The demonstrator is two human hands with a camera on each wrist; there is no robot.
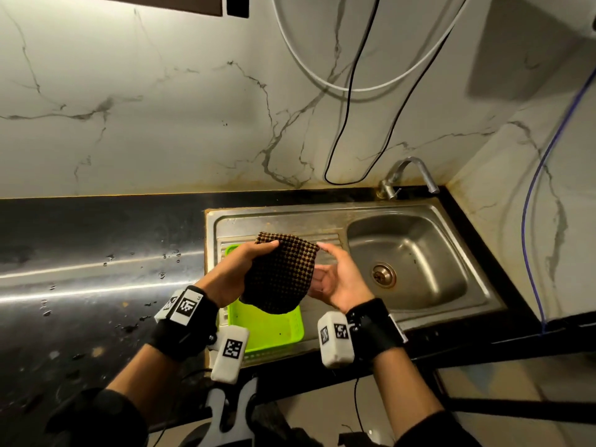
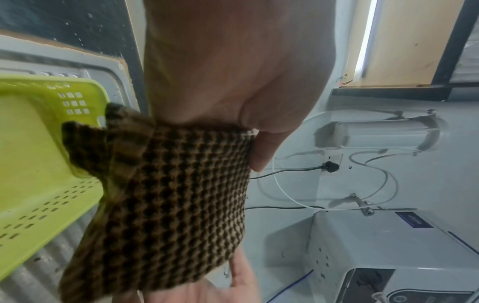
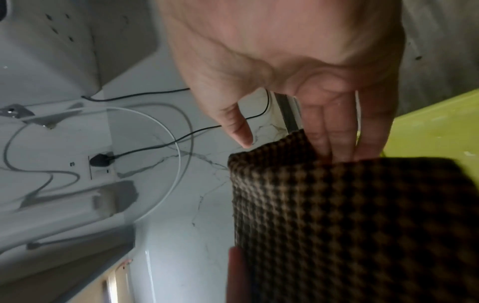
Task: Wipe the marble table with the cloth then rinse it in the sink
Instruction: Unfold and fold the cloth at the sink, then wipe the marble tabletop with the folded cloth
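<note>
A brown-and-black checked cloth (image 1: 280,275) hangs above the steel drainboard (image 1: 322,221), left of the sink basin (image 1: 419,246). My left hand (image 1: 248,259) grips its left side, with the thumb lying over the top edge; the left wrist view shows that thumb (image 2: 259,151) on the cloth (image 2: 176,194), and the other fingers are hidden behind it. My right hand (image 1: 332,279) stands open, palm towards the cloth. Its fingers (image 3: 337,127) reach behind the cloth (image 3: 350,225) while the thumb stays apart. The dark stone countertop (image 1: 96,253) to the left carries water drops.
A lime-green perforated basket (image 1: 274,330) sits on the drainboard under the cloth. The tap (image 1: 409,175) stands behind the basin at the marble wall. Black and white cables (image 1: 348,124) hang on the wall above. The counter's front edge runs just below my wrists.
</note>
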